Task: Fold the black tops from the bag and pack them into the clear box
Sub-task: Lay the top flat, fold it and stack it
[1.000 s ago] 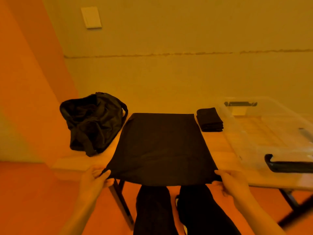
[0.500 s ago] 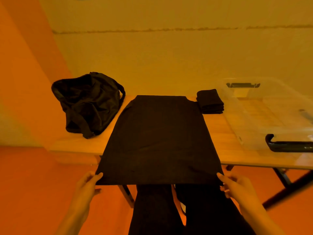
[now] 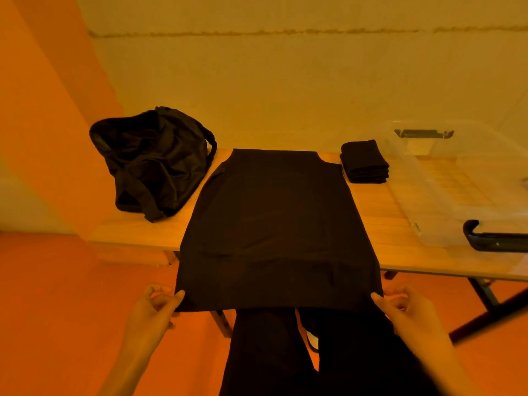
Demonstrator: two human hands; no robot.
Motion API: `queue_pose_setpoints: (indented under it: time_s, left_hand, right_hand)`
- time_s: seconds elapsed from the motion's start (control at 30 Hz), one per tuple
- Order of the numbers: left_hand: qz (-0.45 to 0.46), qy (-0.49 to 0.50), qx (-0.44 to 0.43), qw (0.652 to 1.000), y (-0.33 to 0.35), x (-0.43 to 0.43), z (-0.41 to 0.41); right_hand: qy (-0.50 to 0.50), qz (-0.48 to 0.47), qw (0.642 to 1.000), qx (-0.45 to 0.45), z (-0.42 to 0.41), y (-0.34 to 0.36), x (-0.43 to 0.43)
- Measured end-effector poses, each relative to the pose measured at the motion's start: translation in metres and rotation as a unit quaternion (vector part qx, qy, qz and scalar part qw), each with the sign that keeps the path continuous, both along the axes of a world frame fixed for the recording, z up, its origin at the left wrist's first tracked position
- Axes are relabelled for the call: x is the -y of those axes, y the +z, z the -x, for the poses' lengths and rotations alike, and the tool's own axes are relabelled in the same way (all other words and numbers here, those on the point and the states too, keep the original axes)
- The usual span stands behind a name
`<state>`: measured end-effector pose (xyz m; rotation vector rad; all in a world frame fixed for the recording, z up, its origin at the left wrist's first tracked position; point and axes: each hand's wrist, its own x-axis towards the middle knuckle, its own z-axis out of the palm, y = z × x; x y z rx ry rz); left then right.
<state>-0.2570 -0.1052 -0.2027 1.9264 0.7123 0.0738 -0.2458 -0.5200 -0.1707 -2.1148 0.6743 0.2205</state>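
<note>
Trousers (image 3: 265, 355), dark, fill the bottom of the view, with both hands just ahead of them. The left hand (image 3: 151, 307) pinches the near left corner of the top (image 3: 274, 218), thumb over the cloth and fingers curled beneath. The right hand (image 3: 408, 310) clamps the near right corner the same way.

The top lies spread flat down the middle of the table (image 3: 137, 230), and its hem hangs past the near edge between the hands (the neck end points at the wall). Left of it the bag (image 3: 154, 161) slumps on the table, mouth open, close to the top's far shoulder. At the far right corner of the top sits a folded black stack (image 3: 364, 162). Beside the stack stands the clear box (image 3: 428, 178), a black latch (image 3: 423, 133) on its far rim; whether stack and box touch, I can't tell.
</note>
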Motion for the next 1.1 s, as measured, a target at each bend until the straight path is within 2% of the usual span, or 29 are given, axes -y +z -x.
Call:
queue_pose_setpoints:
  time_s: [0.03,0.1,0.17,0.23,0.3,0.37,0.47,0.53,0.6,0.7,0.77,0.87,0.97,1.1]
  left_hand:
    - [-0.107,-0.015,-0.002,0.994,0.002,0.001,-0.001]
    - [-0.301,-0.045,0.051,0.951,0.010,0.006,-0.010]
    - [-0.382,-0.102,0.160,0.905,0.024,0.021,-0.030]
    - [-0.385,-0.197,0.218,0.875,0.037,0.039,-0.067]
    - [-0.370,-0.284,0.184,0.865,0.045,0.052,-0.115]
    - [-0.403,-0.347,0.082,0.843,0.048,0.056,-0.170]
    - [-0.448,-0.393,-0.054,0.801,0.044,0.048,-0.243]
    - [-0.484,-0.394,-0.077,0.778,0.038,0.037,-0.276]
    - [-0.498,-0.369,-0.079,0.781,0.033,0.029,-0.297]
    - [-0.471,-0.335,-0.076,0.813,0.030,0.025,-0.317]
    - [-0.464,-0.322,-0.083,0.821,0.032,0.029,-0.324]
    - [-0.496,-0.297,-0.086,0.811,0.038,0.041,-0.324]
    - [-0.525,-0.295,-0.040,0.797,0.044,0.060,-0.304]
    - [-0.499,-0.339,-0.069,0.794,0.040,0.074,-0.267]
  right_hand:
    - [0.023,0.086,0.996,0.008,-0.001,0.001,-0.001]
    - [0.074,0.224,0.966,0.101,-0.006,0.004,-0.011]
    - [0.145,0.282,0.920,0.231,-0.023,0.015,-0.036]
    - [0.222,0.305,0.878,0.294,-0.058,0.023,-0.067]
    - [0.311,0.311,0.858,0.267,-0.106,0.028,-0.098]
    - [0.376,0.341,0.840,0.188,-0.152,0.029,-0.122]
    - [0.399,0.398,0.821,0.095,-0.192,0.018,-0.135]
    - [0.382,0.397,0.831,0.078,-0.194,0.006,-0.132]
    - [0.371,0.402,0.833,0.084,-0.189,-0.002,-0.127]
    - [0.373,0.404,0.831,0.087,-0.183,-0.009,-0.123]
    - [0.365,0.398,0.839,0.068,-0.184,-0.009,-0.122]
    - [0.366,0.387,0.845,0.055,-0.185,-0.009,-0.122]
    - [0.387,0.365,0.844,0.071,-0.189,0.003,-0.121]
    - [0.317,0.379,0.864,0.093,-0.205,0.024,-0.097]
